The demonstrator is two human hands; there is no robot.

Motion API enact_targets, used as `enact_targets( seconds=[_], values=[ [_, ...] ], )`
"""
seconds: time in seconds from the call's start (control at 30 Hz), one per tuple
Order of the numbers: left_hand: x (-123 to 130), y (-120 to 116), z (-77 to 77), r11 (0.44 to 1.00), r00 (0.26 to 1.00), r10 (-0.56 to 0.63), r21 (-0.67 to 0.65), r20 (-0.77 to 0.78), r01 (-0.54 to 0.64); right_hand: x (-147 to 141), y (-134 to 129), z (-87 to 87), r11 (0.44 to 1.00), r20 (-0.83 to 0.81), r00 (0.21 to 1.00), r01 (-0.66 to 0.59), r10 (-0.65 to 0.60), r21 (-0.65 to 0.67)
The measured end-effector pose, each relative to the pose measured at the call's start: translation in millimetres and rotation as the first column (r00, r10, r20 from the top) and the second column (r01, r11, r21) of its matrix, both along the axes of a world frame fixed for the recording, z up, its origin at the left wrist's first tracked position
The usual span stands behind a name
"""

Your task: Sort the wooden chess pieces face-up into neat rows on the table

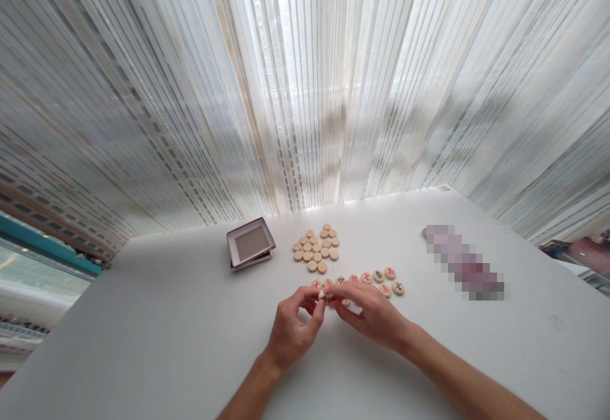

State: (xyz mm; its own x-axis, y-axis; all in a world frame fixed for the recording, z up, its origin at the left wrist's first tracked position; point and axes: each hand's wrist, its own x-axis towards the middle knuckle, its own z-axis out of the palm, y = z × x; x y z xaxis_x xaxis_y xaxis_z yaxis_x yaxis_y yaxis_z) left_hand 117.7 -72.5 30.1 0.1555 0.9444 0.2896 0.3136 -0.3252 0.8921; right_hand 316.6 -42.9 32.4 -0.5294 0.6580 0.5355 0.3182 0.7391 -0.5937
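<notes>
Close together at the front of the table are my two hands. My left hand (pixel 294 328) is closed in a pinch on a round wooden Chinese chess piece (pixel 323 295). From the other side, the fingertips of my right hand (pixel 374 311) close on the same piece, partly covering it. Just beyond my hands runs a row of face-up pieces with red or black characters, among them a red piece (pixel 366 277) and a black piece (pixel 378 275). A shorter second row, with a black piece (pixel 398 288) at its right end, is partly hidden by my right hand.
Behind the rows, several blank-side-up pieces (pixel 317 257) lie in a loose cluster. An open shallow box (pixel 251 245) sits at the back left. To the right is a pixelated long object (pixel 464 264). Sheer striped curtains (pixel 314 89) hang along the far edge of the white table (pixel 190 331).
</notes>
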Motion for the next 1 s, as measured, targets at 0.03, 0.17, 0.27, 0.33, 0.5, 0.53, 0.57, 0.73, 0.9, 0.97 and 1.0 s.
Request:
enact_targets(
  seconds=[0.03,0.17,0.27,0.33,0.5,0.53,0.57,0.73,0.9,0.97,1.0],
  values=[
    [0.1,0.1,0.0,1.0,1.0,0.009,0.003,-0.006,-0.009,0.3,0.0,0.2,1.0,0.003,1.0,-0.001,0.001,0.001],
    [-0.1,0.4,0.3,1.0,1.0,0.019,0.003,-0.015,-0.019,0.8,0.0,0.9,1.0,0.021,1.0,0.004,-0.004,0.007],
    [-0.9,0.3,0.5,1.0,1.0,0.013,-0.005,-0.013,-0.013,0.6,0.1,0.2,1.0,0.029,1.0,0.008,-0.008,0.003],
    [-1.6,0.3,0.2,1.0,1.0,0.005,-0.012,-0.01,-0.005,0.4,0.3,-0.5,1.0,0.027,1.0,0.009,-0.008,-0.002],
    [-2.8,0.9,-0.9,1.0,1.0,0.001,-0.022,-0.004,-0.001,-0.4,0.4,-0.4,1.0,0.019,1.0,-0.001,0.002,-0.015],
    [-3.2,1.3,-0.9,1.0,1.0,0.005,-0.025,-0.003,-0.005,-0.4,0.4,0.2,1.0,0.022,1.0,-0.005,0.005,-0.018],
    [-3.9,1.8,-0.7,1.0,1.0,0.01,-0.027,-0.002,-0.01,-0.2,0.5,1.0,1.0,0.027,1.0,-0.007,0.008,-0.021],
    [-10.2,6.6,2.0,0.996,0.997,0.082,-0.027,-0.003,-0.082,4.5,3.8,5.6,1.0,0.056,0.998,0.029,-0.029,-0.008],
    [-16.5,11.4,3.8,0.991,0.991,0.136,-0.005,-0.019,-0.136,10.9,8.6,8.1,0.996,0.052,0.995,0.091,-0.09,-0.007],
    [-18.1,12.3,3.7,0.989,0.988,0.146,-0.006,-0.06,-0.146,11.9,9.5,8.4,0.996,0.042,0.995,0.09,-0.089,-0.002],
    [-18.8,12.5,3.7,0.99,0.986,0.143,-0.007,-0.084,-0.144,12.0,9.6,8.4,0.996,0.042,0.995,0.092,-0.091,0.0]
  ],
)
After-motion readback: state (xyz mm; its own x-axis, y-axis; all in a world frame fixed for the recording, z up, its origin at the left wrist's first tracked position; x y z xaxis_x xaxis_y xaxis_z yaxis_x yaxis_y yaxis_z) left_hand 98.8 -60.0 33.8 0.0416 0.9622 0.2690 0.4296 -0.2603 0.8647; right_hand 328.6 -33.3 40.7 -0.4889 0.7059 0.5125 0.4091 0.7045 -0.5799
